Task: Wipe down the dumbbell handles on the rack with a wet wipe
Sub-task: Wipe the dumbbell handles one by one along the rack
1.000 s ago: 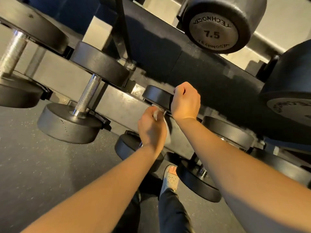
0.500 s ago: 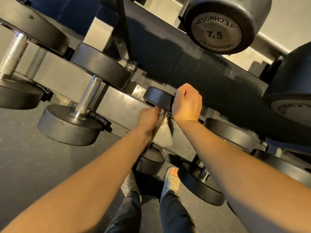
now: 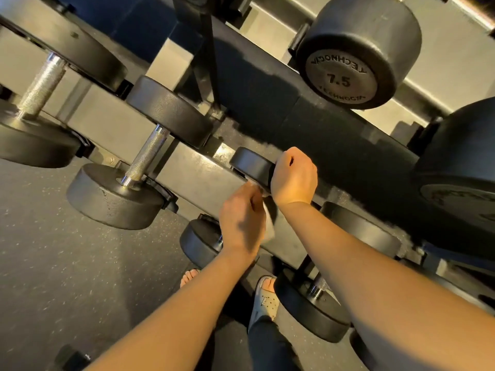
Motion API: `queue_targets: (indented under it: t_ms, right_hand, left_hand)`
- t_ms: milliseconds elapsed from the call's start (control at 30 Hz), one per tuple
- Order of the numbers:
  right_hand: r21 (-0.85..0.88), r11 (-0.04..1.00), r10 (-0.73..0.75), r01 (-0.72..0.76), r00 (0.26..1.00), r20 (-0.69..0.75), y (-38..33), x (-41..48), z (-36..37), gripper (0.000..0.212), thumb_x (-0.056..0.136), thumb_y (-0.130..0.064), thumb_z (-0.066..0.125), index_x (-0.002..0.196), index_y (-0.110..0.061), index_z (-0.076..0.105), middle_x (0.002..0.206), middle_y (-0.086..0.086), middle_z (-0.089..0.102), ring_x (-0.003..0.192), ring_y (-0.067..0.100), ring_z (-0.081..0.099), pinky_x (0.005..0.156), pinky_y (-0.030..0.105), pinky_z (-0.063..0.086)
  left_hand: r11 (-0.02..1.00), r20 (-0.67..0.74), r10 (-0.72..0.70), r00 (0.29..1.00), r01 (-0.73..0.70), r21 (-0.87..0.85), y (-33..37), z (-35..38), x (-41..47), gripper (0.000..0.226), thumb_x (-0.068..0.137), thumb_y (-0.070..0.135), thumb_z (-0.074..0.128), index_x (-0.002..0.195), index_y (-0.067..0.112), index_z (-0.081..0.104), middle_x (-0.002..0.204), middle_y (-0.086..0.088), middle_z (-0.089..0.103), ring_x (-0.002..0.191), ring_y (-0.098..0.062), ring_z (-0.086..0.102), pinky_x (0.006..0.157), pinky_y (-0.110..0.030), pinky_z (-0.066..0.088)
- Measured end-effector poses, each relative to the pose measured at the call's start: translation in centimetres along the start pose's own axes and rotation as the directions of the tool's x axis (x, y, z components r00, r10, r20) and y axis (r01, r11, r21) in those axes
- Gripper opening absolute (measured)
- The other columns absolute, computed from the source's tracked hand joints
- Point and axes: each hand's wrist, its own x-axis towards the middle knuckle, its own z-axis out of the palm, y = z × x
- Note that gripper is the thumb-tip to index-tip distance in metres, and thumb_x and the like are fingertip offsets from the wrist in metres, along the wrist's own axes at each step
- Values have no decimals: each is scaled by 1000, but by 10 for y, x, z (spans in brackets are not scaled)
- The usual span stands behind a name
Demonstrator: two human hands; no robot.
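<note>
The rack (image 3: 187,170) carries a small dumbbell (image 3: 250,163) on its lower rail. The right hand (image 3: 293,178) grips the dumbbell's upper head, fingers curled over it. The left hand (image 3: 239,223), between the two heads, has its fingers closed round the wet wipe (image 3: 268,227), whose white edge protrudes beside the palm.

Speckled dark rubber floor (image 3: 67,263) spreads across the lower left; a pale perforated clog (image 3: 265,299) stands on it near the centre, toes showing at its open front; the other foot's bare toes (image 3: 189,277) peek out nearby; a dark trouser leg (image 3: 267,344) meets the clog.
</note>
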Motion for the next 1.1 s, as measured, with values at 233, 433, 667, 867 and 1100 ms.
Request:
queue_targets:
  t_ms: [233, 433, 667, 867, 1100]
  right_hand:
    - [9, 994, -112, 111, 991, 78, 2, 1, -4, 33, 101, -22, 42, 70, -22, 51, 71, 1, 54, 65, 14, 53, 61, 32, 45]
    - [22, 973, -231, 230, 971, 64, 9, 2, 0, 34, 103, -23, 43, 70, -30, 48, 71, -2, 55, 68, 14, 55, 63, 31, 46]
    - [3, 962, -270, 272, 953, 136, 12, 5, -8, 33, 103, -28, 43, 71, -28, 46, 75, 2, 56, 64, 11, 48, 57, 27, 40]
    - [30, 951, -308, 306, 943, 130, 13, 1, -7, 31, 101, -25, 42, 70, -26, 46, 70, -1, 51, 64, 14, 49, 57, 29, 38]
    - [18, 962, -272, 272, 952, 140, 13, 2, -7, 33, 101, -24, 40, 69, -26, 45, 70, -1, 48, 64, 14, 46, 57, 29, 34]
  left_hand:
    - [888, 58, -427, 902, 431, -160, 2, 6, 33, 28, 94, 11, 54, 69, 20, 63, 69, -1, 62, 70, -20, 59, 65, -31, 45]
    - [510, 682, -459, 569, 797, -322, -3, -14, 68, 30, 100, 12, 33, 90, -1, 58, 68, -17, 66, 52, -23, 62, 45, -28, 48]
    - [804, 133, -505, 853, 521, -288, 4, 9, 38, 37, 98, 8, 48, 64, 18, 57, 64, 4, 61, 52, -6, 53, 56, -28, 44]
    - [978, -224, 51, 973, -3, 210, 2, 33, -15, 13, 97, 17, 59, 93, 21, 71, 90, 7, 69, 81, -8, 61, 73, -21, 46]
    - [954, -265, 19, 964, 61, 292, 6, 38, -8, 11, 97, 25, 65, 98, 17, 56, 88, 2, 57, 78, -14, 52, 72, -30, 47]
